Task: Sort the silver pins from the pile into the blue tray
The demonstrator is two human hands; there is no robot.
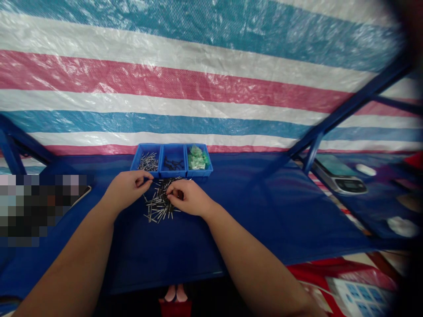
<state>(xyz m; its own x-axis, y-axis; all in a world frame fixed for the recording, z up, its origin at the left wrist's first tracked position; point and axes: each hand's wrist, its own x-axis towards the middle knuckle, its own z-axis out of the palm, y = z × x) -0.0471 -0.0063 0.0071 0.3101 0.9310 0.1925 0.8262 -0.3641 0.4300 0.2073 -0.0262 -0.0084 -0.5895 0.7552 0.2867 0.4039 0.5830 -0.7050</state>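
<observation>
A pile of thin metal pins, some silver and some dark, lies loose on the blue table in front of several small bins. My right hand is over the pile's right side, thumb and fingers pinched together among the pins. Whatever it grips is hidden. At the pile's upper left, just below the left bin, my left hand is closed in a pinch. What its fingertips hold is too small to name. Silver pins fill that left bin; the middle bin has dark thin pieces in it.
Green and clear plastic packets sit in the right bin. Blue metal frame bars rise at the table's right, with a digital scale beyond them. A striped plastic sheet hangs behind the blue table.
</observation>
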